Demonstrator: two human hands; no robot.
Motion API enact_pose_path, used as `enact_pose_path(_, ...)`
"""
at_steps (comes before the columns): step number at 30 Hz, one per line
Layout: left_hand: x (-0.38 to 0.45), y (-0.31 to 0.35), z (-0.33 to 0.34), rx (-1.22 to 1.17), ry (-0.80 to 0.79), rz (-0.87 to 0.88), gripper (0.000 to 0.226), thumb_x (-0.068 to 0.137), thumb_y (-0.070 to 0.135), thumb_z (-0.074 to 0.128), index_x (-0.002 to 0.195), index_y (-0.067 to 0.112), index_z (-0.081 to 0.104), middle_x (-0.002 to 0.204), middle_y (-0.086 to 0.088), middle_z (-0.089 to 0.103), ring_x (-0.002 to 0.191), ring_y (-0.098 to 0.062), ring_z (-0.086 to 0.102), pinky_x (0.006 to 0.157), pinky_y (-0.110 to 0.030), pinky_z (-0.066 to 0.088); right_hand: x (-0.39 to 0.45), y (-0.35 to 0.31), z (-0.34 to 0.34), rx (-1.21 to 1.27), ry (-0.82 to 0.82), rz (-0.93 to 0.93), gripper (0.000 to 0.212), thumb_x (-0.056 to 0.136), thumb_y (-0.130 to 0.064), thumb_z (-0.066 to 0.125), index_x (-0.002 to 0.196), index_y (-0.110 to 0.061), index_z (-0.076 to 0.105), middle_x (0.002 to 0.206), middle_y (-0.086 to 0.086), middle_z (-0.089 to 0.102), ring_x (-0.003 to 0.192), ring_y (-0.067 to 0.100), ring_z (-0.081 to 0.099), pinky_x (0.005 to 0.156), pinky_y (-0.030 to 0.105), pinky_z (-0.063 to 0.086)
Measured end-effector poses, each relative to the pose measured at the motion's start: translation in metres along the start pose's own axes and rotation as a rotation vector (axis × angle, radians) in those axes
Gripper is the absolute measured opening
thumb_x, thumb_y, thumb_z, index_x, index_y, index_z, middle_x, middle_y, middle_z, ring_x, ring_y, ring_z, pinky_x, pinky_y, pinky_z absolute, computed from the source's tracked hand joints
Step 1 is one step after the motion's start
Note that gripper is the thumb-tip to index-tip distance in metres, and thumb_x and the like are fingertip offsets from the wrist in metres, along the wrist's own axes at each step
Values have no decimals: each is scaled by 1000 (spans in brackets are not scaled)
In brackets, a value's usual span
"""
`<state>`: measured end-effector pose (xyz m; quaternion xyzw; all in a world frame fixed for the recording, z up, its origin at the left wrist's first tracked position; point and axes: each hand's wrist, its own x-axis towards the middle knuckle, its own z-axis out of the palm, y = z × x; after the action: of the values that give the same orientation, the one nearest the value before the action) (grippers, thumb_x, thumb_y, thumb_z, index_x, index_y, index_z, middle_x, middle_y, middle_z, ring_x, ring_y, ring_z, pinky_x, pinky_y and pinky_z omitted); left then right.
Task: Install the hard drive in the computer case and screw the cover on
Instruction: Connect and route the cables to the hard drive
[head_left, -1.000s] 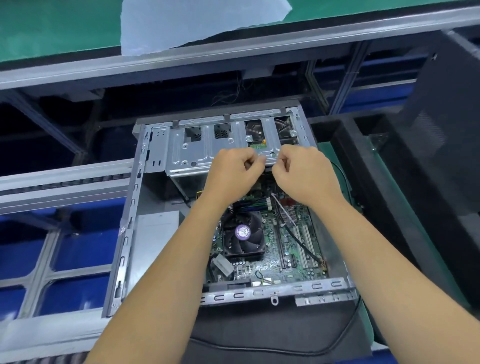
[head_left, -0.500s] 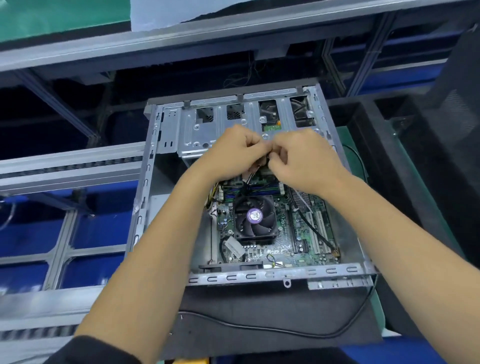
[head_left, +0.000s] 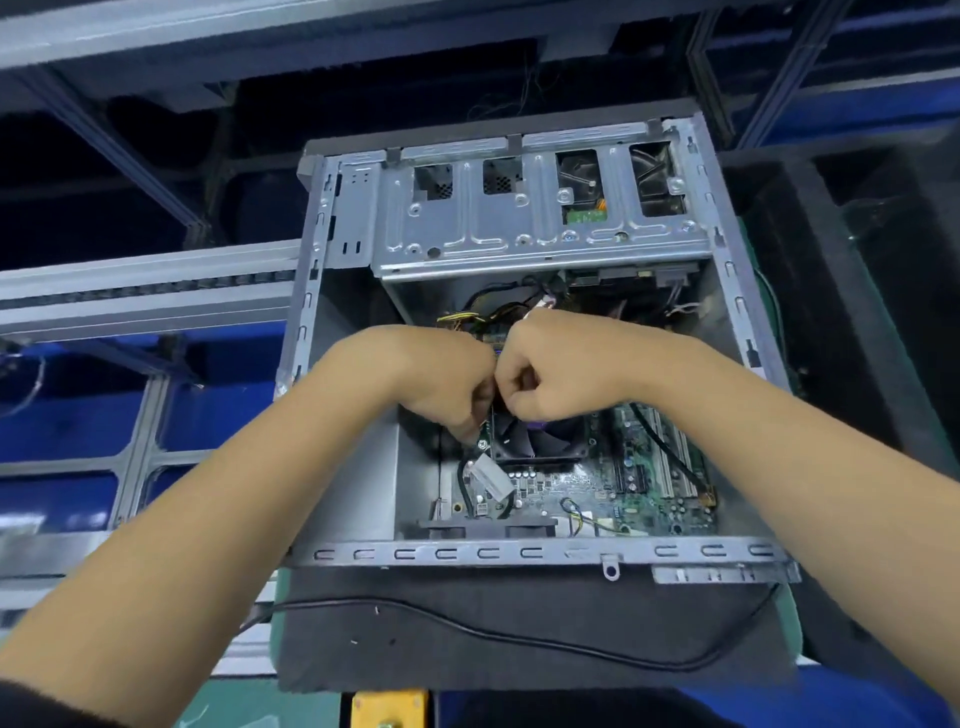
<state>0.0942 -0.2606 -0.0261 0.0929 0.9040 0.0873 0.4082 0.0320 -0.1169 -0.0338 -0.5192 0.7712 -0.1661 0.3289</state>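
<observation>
Computer case (head_left: 727, 280) open-topped, left hand (head_left: 441, 379) and right hand (head_left: 550, 374) curled together over fan (head_left: 540, 441), held item unclear.

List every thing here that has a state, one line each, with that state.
computer case: lying on its side, cover off, inside exposed.
drive cage: mounted at the far end, a drive showing through its cutouts.
cooler fan: seated on the motherboard, partly hidden by the hands.
left hand: fingers curled, over the fan; what it holds is hidden.
right hand: fingers curled, knuckles against the left hand.
black cable: loose across the dark mat.
</observation>
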Motion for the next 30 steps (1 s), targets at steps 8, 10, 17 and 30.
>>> enact_pose_path(8, 10, 29, -9, 91, 64, 135, 34, 80, 40, 67, 55, 18, 57, 51, 6, 53, 52, -14, 52, 46, -25, 34, 5, 20, -5, -30, 33, 111, 11, 74, -3, 57, 63, -5, 56, 61, 13, 56, 59, 26, 48, 53, 35, 40)
enact_pose_path(10, 14, 38, -10, -47, -61, 230, 14, 83, 35, 66, 75, 23, 67, 62, 6, 66, 60, -12, 61, 53, -23, 46, 4, 26, -8, -24, 23, 130, 16, 78, -1, 53, 63, -7, 56, 60, 8, 54, 61, 24, 43, 56, 34, 38)
enact_pose_path(17, 32, 86, 11, -202, -109, 550, 20, 91, 16, 58, 109, 14, 67, 94, 0, 71, 76, -8, 61, 71, -13, 46, -5, 38, -20, 129, 71, 161, 25, 96, -18, 55, 79, -3, 65, 64, 2, 69, 47, 9, 60, 47, 18, 43)
enact_pose_path(30, 40, 115, 12, -98, -54, 421, 25, 91, 14, 56, 114, 10, 63, 111, -8, 64, 100, -24, 58, 82, -26, 45, -10, 32, -23, 130, 209, 138, 29, 97, -16, 53, 72, 0, 56, 62, 9, 42, 53, 16, 30, 52, 30, 28)
